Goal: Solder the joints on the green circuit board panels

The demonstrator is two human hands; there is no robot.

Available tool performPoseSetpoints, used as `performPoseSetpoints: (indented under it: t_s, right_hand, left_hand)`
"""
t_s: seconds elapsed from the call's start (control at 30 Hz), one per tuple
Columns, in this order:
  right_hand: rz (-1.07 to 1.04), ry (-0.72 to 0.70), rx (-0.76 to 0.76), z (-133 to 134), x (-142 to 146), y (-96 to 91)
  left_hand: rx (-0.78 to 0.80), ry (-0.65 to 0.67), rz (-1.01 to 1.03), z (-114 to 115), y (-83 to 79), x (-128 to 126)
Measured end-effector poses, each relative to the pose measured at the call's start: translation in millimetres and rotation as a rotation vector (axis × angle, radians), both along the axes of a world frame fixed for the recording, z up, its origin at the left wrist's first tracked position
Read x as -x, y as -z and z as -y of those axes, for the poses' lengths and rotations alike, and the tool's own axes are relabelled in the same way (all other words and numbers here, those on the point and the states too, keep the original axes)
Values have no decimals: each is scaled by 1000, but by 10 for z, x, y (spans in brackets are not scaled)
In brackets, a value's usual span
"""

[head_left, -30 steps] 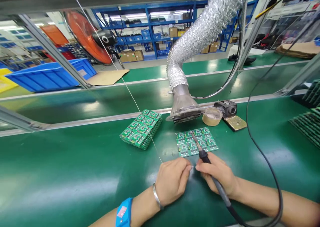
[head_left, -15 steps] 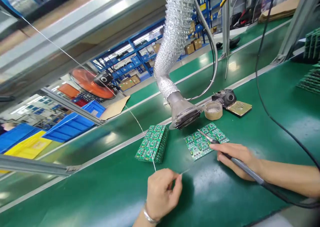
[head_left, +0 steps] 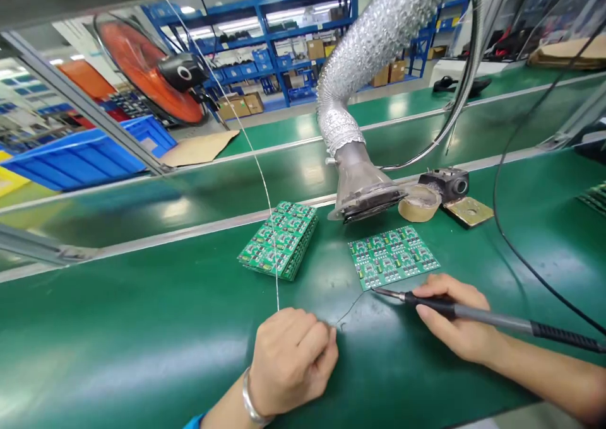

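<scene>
My right hand (head_left: 457, 318) grips a soldering iron (head_left: 430, 304), its tip pointing left at the near left corner of a flat green circuit board panel (head_left: 395, 258). Pinched in my closed left hand (head_left: 296, 359) is a thin solder wire (head_left: 350, 307); its free end reaches the iron's tip by the board's near edge. From above, the strand runs down to the back of this hand. Left of the single panel lies a stack of green circuit board panels (head_left: 279, 240), behind my left hand. Whether the tip touches the board, I cannot tell.
A fume extractor nozzle (head_left: 364, 186) on a silver flexible duct (head_left: 350, 76) hangs behind the boards. A tape roll (head_left: 419, 203) and a soldering iron stand (head_left: 447, 184) sit to its right. The iron's black cable (head_left: 502, 227) loops at the right. Beyond stand a blue bin (head_left: 89, 154) and an orange fan (head_left: 146, 69).
The iron's tip has moved from over the panel's far part to its near left corner. The solder wire's end now meets the tip. My view has levelled and shifted.
</scene>
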State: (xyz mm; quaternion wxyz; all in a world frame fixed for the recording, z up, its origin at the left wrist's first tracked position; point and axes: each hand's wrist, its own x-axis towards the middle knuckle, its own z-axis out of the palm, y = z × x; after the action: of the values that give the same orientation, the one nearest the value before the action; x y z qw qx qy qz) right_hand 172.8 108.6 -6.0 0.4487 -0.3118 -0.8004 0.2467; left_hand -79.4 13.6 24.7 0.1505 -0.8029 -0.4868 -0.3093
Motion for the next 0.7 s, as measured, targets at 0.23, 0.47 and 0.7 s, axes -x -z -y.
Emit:
performPoseSetpoints:
  t_s: [0.23, 0.47, 0.7]
  right_hand:
    - [95, 20, 20, -13, 25, 25]
    - [130, 41, 66, 10, 63, -47]
    - [134, 20, 61, 52, 62, -14]
  left_hand:
    - [16, 9, 19, -19, 41, -26]
    - [25, 8, 19, -45, 66, -18]
    - [17, 17, 26, -74, 61, -43]
